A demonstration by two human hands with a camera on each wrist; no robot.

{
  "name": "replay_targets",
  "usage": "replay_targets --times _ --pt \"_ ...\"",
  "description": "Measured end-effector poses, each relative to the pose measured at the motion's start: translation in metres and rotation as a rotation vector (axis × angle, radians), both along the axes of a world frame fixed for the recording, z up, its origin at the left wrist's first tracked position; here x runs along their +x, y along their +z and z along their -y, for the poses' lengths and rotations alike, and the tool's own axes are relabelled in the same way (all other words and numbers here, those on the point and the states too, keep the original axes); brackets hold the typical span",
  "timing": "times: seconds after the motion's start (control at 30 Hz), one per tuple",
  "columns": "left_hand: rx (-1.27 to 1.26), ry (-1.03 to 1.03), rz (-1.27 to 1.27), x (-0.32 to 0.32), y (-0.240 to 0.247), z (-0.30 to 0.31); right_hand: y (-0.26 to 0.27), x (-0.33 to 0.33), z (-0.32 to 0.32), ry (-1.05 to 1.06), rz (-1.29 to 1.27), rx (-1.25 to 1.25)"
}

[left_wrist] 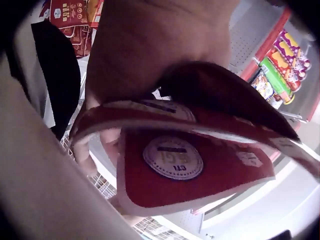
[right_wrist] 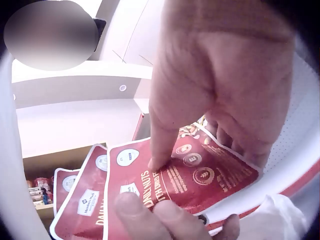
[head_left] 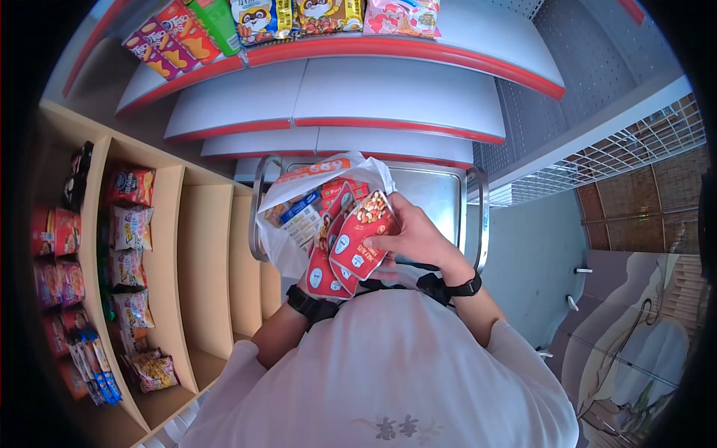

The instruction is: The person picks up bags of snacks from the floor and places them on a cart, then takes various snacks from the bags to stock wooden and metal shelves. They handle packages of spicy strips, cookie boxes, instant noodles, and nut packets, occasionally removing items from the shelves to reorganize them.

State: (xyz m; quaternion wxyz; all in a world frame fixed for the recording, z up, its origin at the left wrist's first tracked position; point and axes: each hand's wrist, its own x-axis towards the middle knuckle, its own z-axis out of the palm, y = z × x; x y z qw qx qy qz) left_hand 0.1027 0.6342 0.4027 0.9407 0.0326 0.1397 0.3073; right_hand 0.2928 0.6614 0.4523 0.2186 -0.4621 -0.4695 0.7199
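Several red nut packets (head_left: 347, 240) with white edges are fanned out in front of my body, with "DAILY NUTS" printed on them. My right hand (head_left: 424, 237) pinches the front packet, thumb on its printed face and the other fingers behind. In the head view the packets mostly hide my left hand (left_wrist: 160, 47), which holds the bunch from below; its fingertips (right_wrist: 167, 220) curl over the lower edge in the right wrist view. Just behind the packets a white plastic bag (head_left: 275, 240) gapes, with a blue packet (head_left: 302, 207) and red packs inside.
Beneath the bag is a metal cart (head_left: 441, 196) with rail handles (head_left: 482, 224) on both sides. Red-edged shelves (head_left: 396, 93) rise ahead, with snack bags (head_left: 328, 19) on top. Wooden shelving (head_left: 209, 246) with more snacks stands left. A wire rack (head_left: 597, 153) is at right.
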Motion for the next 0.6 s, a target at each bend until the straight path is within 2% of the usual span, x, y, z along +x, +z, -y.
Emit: replay_targets --times 0.03,0.13,0.27,0.33,0.37,0.43,0.6 --pt "-0.004 -0.003 0.006 -0.004 -0.002 0.001 -0.02 -0.004 0.002 -0.013 0.013 0.282" --pt "-0.013 -0.014 0.022 -0.001 -0.006 -0.002 -0.02 -0.006 0.0 -0.001 -0.069 0.168" --pt "-0.027 -0.018 0.044 -0.003 -0.011 0.0 -0.038 -0.008 -0.004 -0.002 -0.079 0.143" --pt "-0.031 -0.018 0.057 0.0 -0.014 -0.007 -0.045 -0.013 -0.003 -0.128 -0.153 0.392" --pt "-0.033 -0.018 0.064 -0.006 -0.015 -0.006 -0.043 -0.012 -0.003 -0.125 -0.152 0.39" --pt "-0.037 -0.02 0.079 -0.012 -0.017 -0.005 -0.029 -0.012 -0.005 -0.156 -0.23 0.047" --pt "-0.045 -0.024 0.113 -0.021 -0.023 -0.005 -0.038 -0.008 -0.01 -0.127 -0.328 -0.071"
